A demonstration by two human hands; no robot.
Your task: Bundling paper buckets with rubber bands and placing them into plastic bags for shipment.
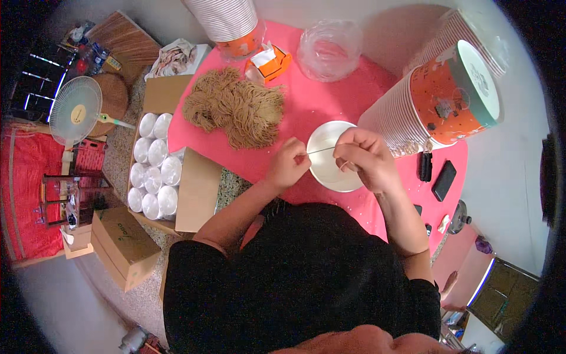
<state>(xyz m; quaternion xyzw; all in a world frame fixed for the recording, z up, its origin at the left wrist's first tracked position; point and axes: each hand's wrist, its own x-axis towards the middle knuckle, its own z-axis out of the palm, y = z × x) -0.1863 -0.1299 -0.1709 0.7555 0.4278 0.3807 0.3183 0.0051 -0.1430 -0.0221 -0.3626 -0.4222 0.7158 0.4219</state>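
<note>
A thin cord (321,150) is stretched almost level between my two hands. The fingertips of my left hand (289,163) pinch one end, and my right hand (367,158) pinches the other with its fingers curled. Right beneath the cord stands a white paper bucket (333,181), its round mouth facing up and partly covered by my right hand. Beyond my left hand lies a loose heap of tan twisted cords (242,109) on the pink tabletop (295,127).
A tall stack of orange-printed paper buckets (433,100) leans at the right; another stack (227,23) stands at the back. Also on the table are an orange tissue box (268,64), clear plastic wrap (330,50) and a black phone (444,180). A carton of wrapped white cups (154,159) sits left.
</note>
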